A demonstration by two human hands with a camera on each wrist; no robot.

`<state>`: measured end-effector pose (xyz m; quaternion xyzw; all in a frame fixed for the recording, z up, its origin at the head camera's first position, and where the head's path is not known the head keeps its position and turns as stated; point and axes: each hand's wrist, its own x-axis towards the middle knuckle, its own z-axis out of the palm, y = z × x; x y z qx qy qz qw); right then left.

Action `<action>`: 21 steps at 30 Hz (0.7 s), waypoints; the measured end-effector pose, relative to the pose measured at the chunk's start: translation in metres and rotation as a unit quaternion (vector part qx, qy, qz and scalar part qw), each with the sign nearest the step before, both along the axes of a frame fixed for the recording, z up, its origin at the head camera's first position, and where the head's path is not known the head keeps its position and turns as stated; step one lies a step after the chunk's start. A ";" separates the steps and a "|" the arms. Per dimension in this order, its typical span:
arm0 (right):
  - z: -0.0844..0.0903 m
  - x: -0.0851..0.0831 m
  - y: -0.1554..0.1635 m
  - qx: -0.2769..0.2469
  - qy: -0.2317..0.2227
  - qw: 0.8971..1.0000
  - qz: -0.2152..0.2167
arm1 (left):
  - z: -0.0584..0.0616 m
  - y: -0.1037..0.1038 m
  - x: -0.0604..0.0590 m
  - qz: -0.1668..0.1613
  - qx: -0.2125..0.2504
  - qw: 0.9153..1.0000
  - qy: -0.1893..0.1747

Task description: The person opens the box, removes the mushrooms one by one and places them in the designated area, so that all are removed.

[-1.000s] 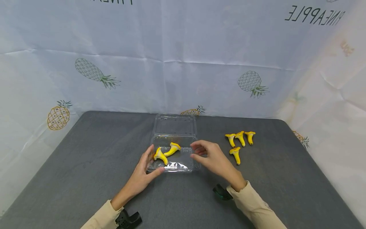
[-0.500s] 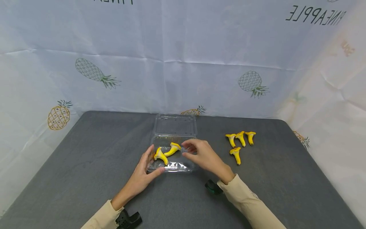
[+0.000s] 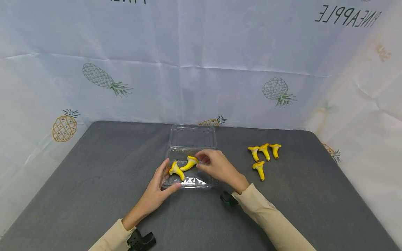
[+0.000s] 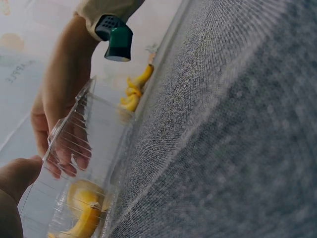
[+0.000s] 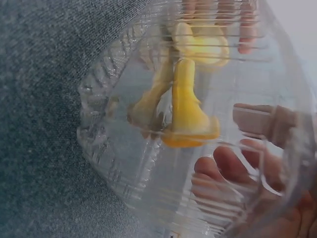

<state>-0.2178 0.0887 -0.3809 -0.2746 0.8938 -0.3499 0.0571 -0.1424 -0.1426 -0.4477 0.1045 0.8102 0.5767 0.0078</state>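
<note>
In the head view a clear plastic clamshell container (image 3: 204,176) stands with its lid folded back, holding two yellow chanterelle mushrooms. My left hand (image 3: 154,190) grips its near left corner, fingers along the left wall and thumb at the front rim; in the left wrist view the thumb (image 4: 25,173) meets the plastic edge. My right hand (image 3: 218,167) reaches in over the right side, fingers loosely bent. Its fingertips are beside the cap of the right chanterelle (image 3: 190,163), without a grip on it. The left chanterelle (image 3: 177,171) lies next to my left fingers.
To the right, several more chanterelles (image 3: 263,151) lie on the dark grey table (image 3: 125,150), one of them (image 3: 259,170) nearer to me. The open lid (image 3: 192,136) lies towards the back edge. A pineapple-print curtain (image 3: 188,90) hangs behind the table.
My right hand has moved left, from the container's right edge to beside the right chanterelle. The left hand, the container and the mushrooms have stayed put.
</note>
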 end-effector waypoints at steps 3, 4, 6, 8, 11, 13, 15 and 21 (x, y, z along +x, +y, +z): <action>-0.002 -0.002 -0.003 0.006 -0.008 1.000 -0.006 | -0.001 0.000 0.000 0.002 -0.002 1.000 0.002; -0.002 -0.003 -0.004 0.009 -0.011 1.000 -0.009 | -0.001 0.000 0.000 0.002 -0.003 1.000 0.003; -0.003 -0.004 -0.005 0.015 -0.016 1.000 -0.014 | -0.001 0.000 -0.001 0.002 -0.004 1.000 0.005; -0.004 -0.005 -0.007 0.022 -0.020 0.999 -0.019 | -0.002 -0.001 -0.001 0.001 -0.006 1.000 0.006; -0.005 -0.007 -0.009 0.031 -0.024 0.999 -0.023 | -0.002 -0.001 -0.001 0.002 -0.007 1.000 0.006; -0.005 -0.008 -0.010 0.038 -0.024 0.999 -0.024 | -0.003 -0.001 0.000 0.002 -0.007 1.000 0.006; -0.006 -0.009 -0.012 0.044 -0.024 0.998 -0.024 | -0.003 -0.001 -0.001 0.001 -0.006 1.000 0.006; -0.007 -0.011 -0.015 0.064 -0.015 0.998 -0.025 | -0.003 -0.001 0.000 0.000 -0.003 1.000 0.011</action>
